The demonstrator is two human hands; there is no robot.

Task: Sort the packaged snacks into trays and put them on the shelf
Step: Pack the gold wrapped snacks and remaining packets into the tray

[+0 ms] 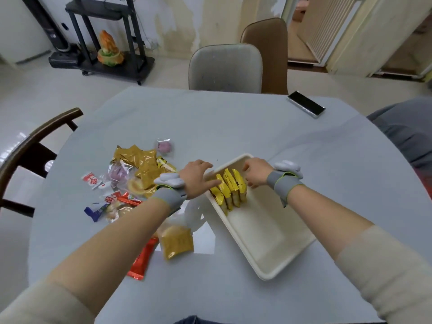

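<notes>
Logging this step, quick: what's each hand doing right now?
Left hand: open, straight fingers pressing the yellow packs in the tray.
Right hand: fingers curled at the packs' far end; grip cannot be told.

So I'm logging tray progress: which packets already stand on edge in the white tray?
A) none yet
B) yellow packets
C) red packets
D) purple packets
B: a row of yellow packets stands on edge at the far end of the white tray, between the left hand and the right hand.
</notes>
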